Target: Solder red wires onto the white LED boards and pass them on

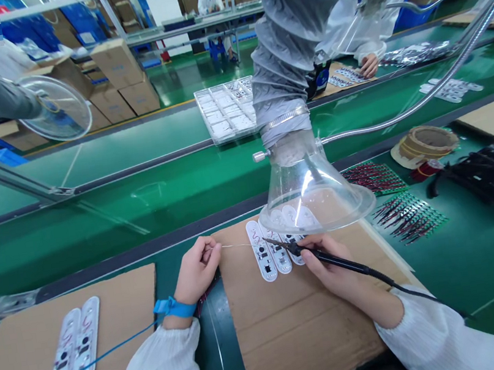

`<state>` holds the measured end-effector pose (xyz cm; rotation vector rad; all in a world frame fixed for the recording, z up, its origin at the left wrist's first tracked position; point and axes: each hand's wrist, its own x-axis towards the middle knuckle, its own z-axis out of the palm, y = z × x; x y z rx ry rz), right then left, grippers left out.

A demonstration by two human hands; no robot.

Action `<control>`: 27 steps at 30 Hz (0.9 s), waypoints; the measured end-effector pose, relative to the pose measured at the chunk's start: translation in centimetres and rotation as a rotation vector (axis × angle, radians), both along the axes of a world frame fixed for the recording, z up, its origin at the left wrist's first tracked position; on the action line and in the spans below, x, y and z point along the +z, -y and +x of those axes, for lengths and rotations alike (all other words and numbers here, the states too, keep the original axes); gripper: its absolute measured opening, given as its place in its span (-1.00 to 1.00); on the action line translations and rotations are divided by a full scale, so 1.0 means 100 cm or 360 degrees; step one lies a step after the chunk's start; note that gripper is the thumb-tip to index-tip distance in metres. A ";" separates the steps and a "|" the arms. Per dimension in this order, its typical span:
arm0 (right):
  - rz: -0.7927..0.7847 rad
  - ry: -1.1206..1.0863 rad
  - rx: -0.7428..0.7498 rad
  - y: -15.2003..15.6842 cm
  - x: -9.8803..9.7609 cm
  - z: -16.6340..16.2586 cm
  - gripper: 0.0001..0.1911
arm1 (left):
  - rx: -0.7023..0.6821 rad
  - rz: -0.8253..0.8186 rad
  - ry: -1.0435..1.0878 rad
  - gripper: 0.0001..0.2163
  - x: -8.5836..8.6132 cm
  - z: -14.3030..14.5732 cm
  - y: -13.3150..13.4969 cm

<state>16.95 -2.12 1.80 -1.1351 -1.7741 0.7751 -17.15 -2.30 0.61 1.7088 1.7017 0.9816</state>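
1. Your left hand (198, 271) pinches a thin wire (236, 246).
2. Your right hand (330, 262) grips a black soldering iron (342, 263), tip at the white strips (263, 257).
3. The strips lie side by side on cardboard (298, 338), partly behind the clear hood (314, 202).

No text, brand, number or sign can be read with certainty; on the stacked cartons (118, 68), between ten and eleven o'clock, faint marks can be made out, but they are too small and blurred to be read; on a blue bin (84, 27) just beyond them, a pale label-like patch is seen, its content likewise lost; on the white strips (280, 255) near six o'clock and on the paired strips (74, 352) at eight o'clock, small dark details are borne, too fine to be deciphered.
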 end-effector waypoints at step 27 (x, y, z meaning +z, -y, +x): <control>0.0018 -0.0072 -0.0122 -0.002 -0.015 0.005 -0.84 | 0.0044 0.0149 -0.0082 -0.79 0.003 -0.002 0.003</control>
